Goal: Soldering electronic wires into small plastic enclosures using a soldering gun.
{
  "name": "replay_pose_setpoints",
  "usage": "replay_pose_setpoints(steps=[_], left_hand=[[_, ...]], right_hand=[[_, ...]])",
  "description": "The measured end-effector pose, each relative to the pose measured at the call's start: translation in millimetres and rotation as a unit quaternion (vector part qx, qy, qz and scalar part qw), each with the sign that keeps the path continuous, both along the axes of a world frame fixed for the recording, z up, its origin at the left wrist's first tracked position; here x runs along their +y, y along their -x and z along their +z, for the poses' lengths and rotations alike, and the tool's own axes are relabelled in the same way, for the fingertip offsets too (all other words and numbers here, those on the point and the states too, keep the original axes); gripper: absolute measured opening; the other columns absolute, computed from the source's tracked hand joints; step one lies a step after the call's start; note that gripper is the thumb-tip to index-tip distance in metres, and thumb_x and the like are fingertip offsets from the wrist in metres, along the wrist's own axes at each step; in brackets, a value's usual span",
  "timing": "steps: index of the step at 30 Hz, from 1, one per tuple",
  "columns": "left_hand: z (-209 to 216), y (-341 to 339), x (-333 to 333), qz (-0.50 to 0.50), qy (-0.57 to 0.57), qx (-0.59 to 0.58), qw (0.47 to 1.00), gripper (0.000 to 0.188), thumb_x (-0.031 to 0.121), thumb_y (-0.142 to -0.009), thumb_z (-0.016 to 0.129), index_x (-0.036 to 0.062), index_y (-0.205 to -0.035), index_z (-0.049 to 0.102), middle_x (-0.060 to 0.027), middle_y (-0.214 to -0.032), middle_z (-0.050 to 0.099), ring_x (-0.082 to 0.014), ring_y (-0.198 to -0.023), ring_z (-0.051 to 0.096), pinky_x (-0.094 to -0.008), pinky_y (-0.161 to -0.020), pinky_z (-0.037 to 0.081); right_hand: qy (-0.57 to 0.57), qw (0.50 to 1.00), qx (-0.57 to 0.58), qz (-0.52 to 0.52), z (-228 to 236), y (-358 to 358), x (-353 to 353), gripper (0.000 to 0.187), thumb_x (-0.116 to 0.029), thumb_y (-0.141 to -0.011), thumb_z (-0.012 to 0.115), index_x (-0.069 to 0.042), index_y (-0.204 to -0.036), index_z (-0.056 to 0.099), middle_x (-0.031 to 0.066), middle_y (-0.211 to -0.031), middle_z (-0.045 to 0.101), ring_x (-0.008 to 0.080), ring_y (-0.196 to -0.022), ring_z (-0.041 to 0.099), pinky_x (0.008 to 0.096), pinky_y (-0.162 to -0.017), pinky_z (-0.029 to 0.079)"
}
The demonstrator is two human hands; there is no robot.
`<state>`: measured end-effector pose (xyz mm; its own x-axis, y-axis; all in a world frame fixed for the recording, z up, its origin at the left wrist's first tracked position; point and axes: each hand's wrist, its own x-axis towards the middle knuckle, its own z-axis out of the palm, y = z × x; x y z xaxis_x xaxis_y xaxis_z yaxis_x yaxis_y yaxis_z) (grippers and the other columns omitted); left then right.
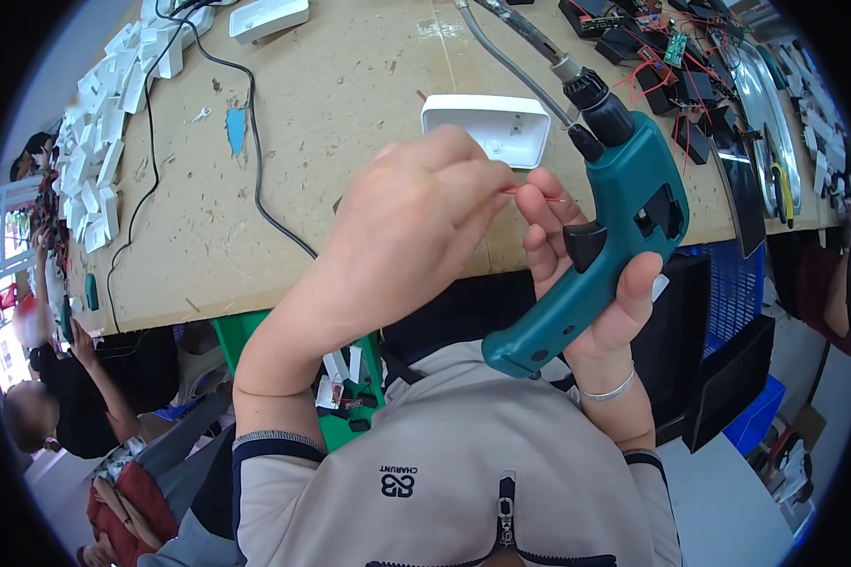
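Note:
A teal soldering gun [624, 208] with a black trigger rests in my right hand [600, 326], its handle lying across the palm and thumb. A black collar and a metal barrel extend from its upper end, with a grey feed tube alongside. My left hand [411, 213] is closed in a pinch on a thin red wire [548, 197], whose end reaches the raised fingertips of my right hand. Just beyond both hands, a white plastic housing [529, 151] lies open side up on the table; my left hand covers part of it.
White housings [99, 123] are heaped at the far left of the worn table [350, 76]. Black cases with red wires [671, 80] crowd the right, near yellow-handled pliers [782, 194]. Black cables [255, 142] cross the left. A green bin [345, 435] holds parts below; another person [80, 378] sits left.

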<state>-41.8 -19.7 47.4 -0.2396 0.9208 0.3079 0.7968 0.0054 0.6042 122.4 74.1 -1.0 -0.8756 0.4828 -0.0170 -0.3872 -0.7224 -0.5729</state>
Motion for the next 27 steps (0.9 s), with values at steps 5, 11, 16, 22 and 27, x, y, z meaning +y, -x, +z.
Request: replay_pose_setpoints(steps=[5,11,16,22,27], left_hand=[[-10.8,-2.9,1.1,0.034,-0.046,-0.114,0.992,0.009,0.0,-0.082,0.063,0.001,-0.091,0.061,-0.0078,-0.081,0.058,-0.0196,-0.07,0.055,-0.0292,-0.063,0.045],[-13.8,-5.9,-2.2,0.008,-0.022,-0.133,0.991,0.011,-0.003,-0.082,0.061,0.0004,-0.093,0.061,-0.0073,-0.08,0.058,-0.018,-0.07,0.055,-0.0277,-0.062,0.044],[7.0,8.6,-18.5,0.08,-0.052,-0.035,0.995,0.013,-0.005,-0.081,0.061,-0.0014,-0.094,0.063,-0.0062,-0.082,0.059,-0.0139,-0.071,0.054,-0.023,-0.063,0.042],[41.0,38.4,-54.7,0.154,-0.076,-0.036,0.984,0.008,-0.005,-0.083,0.057,-0.0022,-0.09,0.061,-0.0062,-0.082,0.059,-0.011,-0.07,0.053,-0.0232,-0.063,0.042],[-7.3,17.5,-20.6,-0.037,0.003,-0.085,0.996,0.012,0.0,-0.082,0.059,0.0018,-0.094,0.058,-0.0121,-0.078,0.053,-0.0287,-0.07,0.055,-0.0352,-0.061,0.045]], right_hand=[[0.025,0.999,-0.002,-0.032,-1.3,0.7,2.8,0.088,-0.05,-0.081,0.065,-0.007,-0.145,0.022,0.0305,-0.141,0.029,0.039,-0.13,0.038,0.0394,-0.103,0.043],[0.001,1.0,-0.003,-0.007,-4.2,2.3,2.3,0.085,-0.053,-0.081,0.063,-0.001,-0.141,0.03,0.0215,-0.141,0.036,0.0327,-0.131,0.038,0.0366,-0.105,0.04],[0.004,1.0,0.007,-0.013,-5.8,1.5,6.0,0.085,-0.052,-0.081,0.064,-0.003,-0.141,0.029,0.0204,-0.142,0.035,0.0321,-0.131,0.038,0.0362,-0.104,0.041],[0.02,0.996,0.013,-0.09,-12.4,0.0,8.0,0.08,-0.042,-0.086,0.062,-0.01,-0.146,0.02,0.0294,-0.147,0.019,0.0401,-0.134,0.03,0.0412,-0.108,0.037],[0.047,0.994,-0.019,-0.092,-15.3,11.9,9.4,0.08,-0.041,-0.087,0.061,-0.005,-0.145,0.02,0.0286,-0.147,0.018,0.0407,-0.137,0.023,0.0443,-0.113,0.028]])
